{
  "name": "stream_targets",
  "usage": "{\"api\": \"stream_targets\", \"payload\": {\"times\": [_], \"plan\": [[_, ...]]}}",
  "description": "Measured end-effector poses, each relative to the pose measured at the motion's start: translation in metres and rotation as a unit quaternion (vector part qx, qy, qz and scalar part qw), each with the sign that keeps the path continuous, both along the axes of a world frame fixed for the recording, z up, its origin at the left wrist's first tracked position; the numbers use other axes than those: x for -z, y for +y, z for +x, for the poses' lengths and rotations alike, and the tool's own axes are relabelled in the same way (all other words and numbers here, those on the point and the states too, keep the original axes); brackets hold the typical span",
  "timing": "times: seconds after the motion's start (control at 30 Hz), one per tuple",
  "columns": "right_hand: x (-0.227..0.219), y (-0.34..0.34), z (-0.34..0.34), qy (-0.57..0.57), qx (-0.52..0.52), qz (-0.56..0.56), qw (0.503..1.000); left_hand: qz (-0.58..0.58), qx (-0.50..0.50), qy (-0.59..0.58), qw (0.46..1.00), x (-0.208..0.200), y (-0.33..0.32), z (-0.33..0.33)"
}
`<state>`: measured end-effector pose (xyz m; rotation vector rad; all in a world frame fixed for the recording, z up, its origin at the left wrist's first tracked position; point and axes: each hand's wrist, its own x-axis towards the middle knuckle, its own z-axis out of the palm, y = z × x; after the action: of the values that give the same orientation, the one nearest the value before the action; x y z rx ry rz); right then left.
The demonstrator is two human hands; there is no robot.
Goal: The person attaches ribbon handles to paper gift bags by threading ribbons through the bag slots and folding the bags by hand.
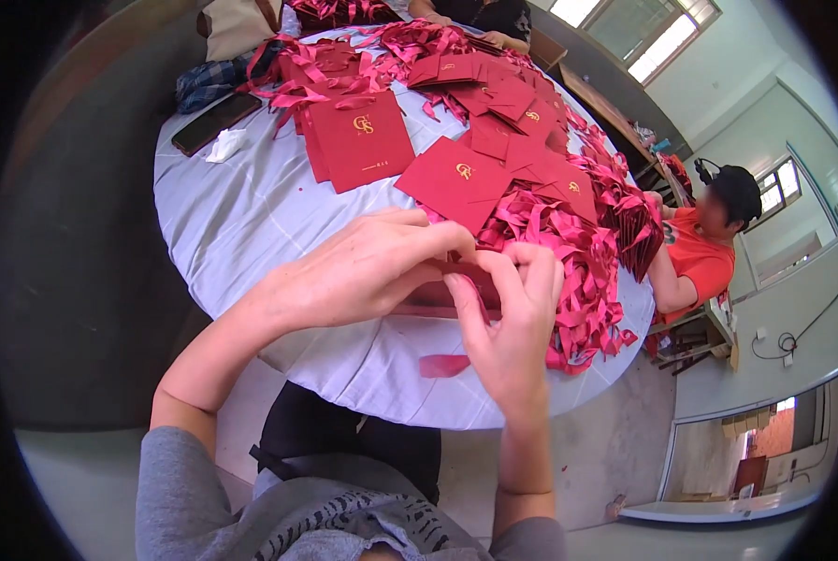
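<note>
Close in front of me, my left hand (358,266) and my right hand (517,323) meet over a dark red paper gift bag (428,301). Both hands are closed in a pinch at the bag's upper edge, on a pink-red ribbon. Much of the bag and the ribbon between the fingertips is hidden by the hands. A loose ribbon end (444,366) hangs below, near the table's front edge. Just beyond my fingers lies a flat red bag (461,178) with a gold print. To the right of my right hand is a large heap of ribboned bags (583,299).
More red bags (358,140) and ribbons cover the far half of the round white-clothed table (223,234). A black phone (215,124) and a crumpled tissue (227,145) lie at the left. One person in orange (700,252) sits at the right, another person (489,19) opposite.
</note>
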<state>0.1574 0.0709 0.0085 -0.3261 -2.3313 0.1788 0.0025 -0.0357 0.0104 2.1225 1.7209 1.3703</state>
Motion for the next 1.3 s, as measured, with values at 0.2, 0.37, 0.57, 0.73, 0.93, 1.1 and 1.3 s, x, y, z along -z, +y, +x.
{"api": "stream_targets", "payload": {"times": [0.2, 0.37, 0.57, 0.73, 0.93, 1.1, 1.3], "plan": [[-0.039, 0.033, -0.013, -0.197, -0.151, -0.102, 0.963, 0.08, -0.098, 0.065, 0.99, 0.012, 0.002, 0.008], [-0.058, 0.058, -0.034, -0.295, -0.189, -0.228, 0.908, 0.088, -0.119, 0.115, 0.982, 0.012, 0.004, 0.01], [-0.07, 0.058, -0.042, -0.397, -0.185, -0.237, 0.867, 0.101, -0.114, 0.146, 0.978, 0.013, 0.002, 0.012], [-0.057, 0.057, -0.039, -0.33, -0.15, -0.307, 0.88, 0.117, -0.13, 0.11, 0.978, 0.015, 0.007, 0.017], [-0.036, 0.052, -0.039, -0.211, -0.137, -0.34, 0.906, 0.123, -0.14, 0.1, 0.977, 0.019, 0.01, 0.013], [-0.052, 0.059, -0.046, -0.084, -0.184, -0.343, 0.917, 0.116, -0.117, 0.096, 0.982, 0.018, 0.006, 0.025], [-0.071, 0.06, -0.071, -0.056, -0.175, -0.336, 0.924, 0.118, -0.116, 0.15, 0.975, 0.019, 0.009, 0.027]]}}
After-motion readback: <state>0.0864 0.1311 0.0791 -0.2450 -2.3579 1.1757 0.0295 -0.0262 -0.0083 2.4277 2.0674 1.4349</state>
